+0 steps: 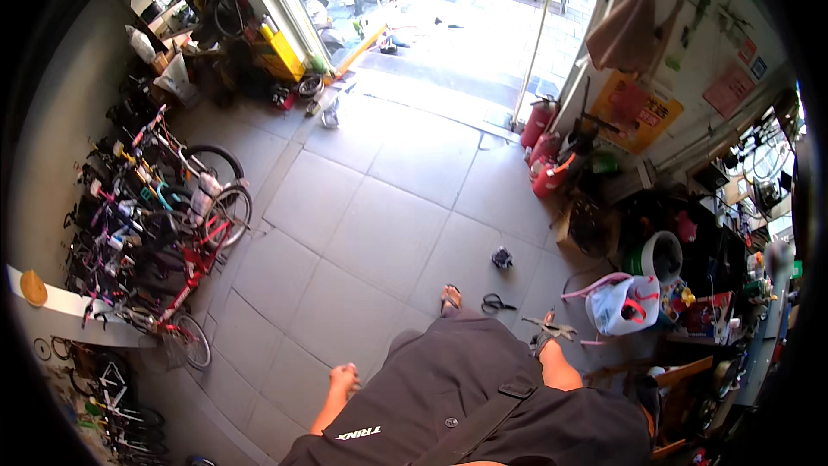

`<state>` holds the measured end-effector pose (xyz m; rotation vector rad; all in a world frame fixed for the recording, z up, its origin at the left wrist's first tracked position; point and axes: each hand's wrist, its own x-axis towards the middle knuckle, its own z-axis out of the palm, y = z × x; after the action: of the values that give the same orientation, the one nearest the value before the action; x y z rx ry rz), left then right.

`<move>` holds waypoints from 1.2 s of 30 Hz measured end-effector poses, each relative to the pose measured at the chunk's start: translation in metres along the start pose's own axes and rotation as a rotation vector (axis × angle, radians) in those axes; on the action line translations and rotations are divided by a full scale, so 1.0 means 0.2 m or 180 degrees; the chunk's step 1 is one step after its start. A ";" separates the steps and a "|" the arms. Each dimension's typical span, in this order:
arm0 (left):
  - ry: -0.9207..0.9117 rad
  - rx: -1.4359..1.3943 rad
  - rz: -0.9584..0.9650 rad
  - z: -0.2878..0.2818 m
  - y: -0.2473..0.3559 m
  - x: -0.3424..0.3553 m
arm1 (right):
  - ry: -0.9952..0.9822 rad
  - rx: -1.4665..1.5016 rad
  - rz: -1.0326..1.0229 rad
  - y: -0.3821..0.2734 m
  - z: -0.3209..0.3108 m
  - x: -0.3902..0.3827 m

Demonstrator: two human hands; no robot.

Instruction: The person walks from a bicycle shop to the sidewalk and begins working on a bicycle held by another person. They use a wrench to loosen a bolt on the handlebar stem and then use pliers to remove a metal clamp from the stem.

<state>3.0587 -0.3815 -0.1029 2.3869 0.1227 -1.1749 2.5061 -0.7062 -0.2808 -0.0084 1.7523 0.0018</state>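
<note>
My left hand point(345, 377) hangs beside my dark clothing, over the grey tiled floor point(336, 224). Its fingers are loosely curled and nothing shows in them. No right hand appears; a bit of skin shows at the lower edge. A pair of black-handled scissors point(498, 303) lies on the tiles between my sandalled feet. Farther out sits a small black object point(502, 257), too small to name. By my right foot is a greyish tool with spread arms point(552, 326), perhaps pliers. Neither hand touches these things.
Bicycles point(185, 285) crowd the left wall. Red fire extinguishers point(541, 134) stand beside the bright doorway. A pink-legged stool point(595, 286) carries a pale plastic bag point(623, 306) at the right, near a white bucket point(662, 257) and a cluttered workbench point(759, 328).
</note>
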 end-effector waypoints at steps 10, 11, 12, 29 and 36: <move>-0.0439 0.0195 0.0114 0.12 0.92 0.86 | -0.0521 0.0218 -0.0792 -1.91 1.16 -0.60; -0.0419 0.0226 0.0122 0.11 1.10 0.94 | -0.0521 0.0205 -0.0824 -2.05 1.24 -0.63; -0.0402 0.0261 0.0138 0.08 1.31 1.01 | -0.0461 0.0270 -0.1197 -2.14 1.30 -0.67; -0.0054 -0.0256 0.1804 -0.12 4.87 2.44 | -0.0041 0.0304 0.0372 -3.01 2.06 -0.47; -0.0538 0.0692 0.0751 0.07 5.07 2.41 | -0.0425 0.0265 0.0161 -4.25 2.52 -0.47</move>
<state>3.6375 -1.3442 -0.1012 2.3887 -0.3489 -1.3237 3.0238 -1.5533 -0.2765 0.0949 1.6177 -0.0330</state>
